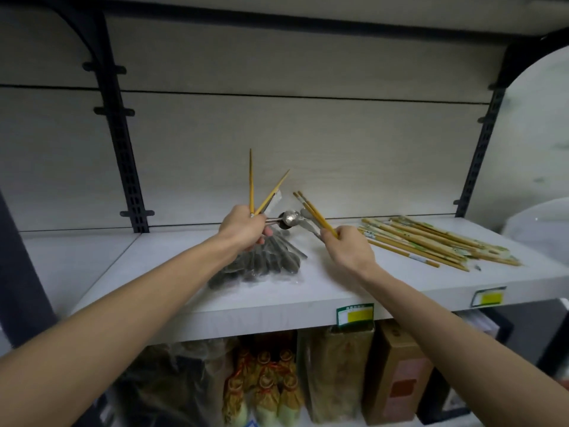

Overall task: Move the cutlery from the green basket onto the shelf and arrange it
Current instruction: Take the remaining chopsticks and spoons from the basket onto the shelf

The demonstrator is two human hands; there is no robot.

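Head view: the right hand (345,245) grips chopsticks (314,212), their long axis slanting toward upper left; the chopstick pile (431,241) lies just right, nearer it. The left hand (243,229) holds mixed cutlery (277,218).

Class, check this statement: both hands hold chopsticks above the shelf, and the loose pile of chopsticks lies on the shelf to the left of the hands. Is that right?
One detail is wrong. The head view shows the pile of chopsticks lying on the shelf to the right of the hands, not the left. The left hand and right hand do both hold chopsticks above the shelf.
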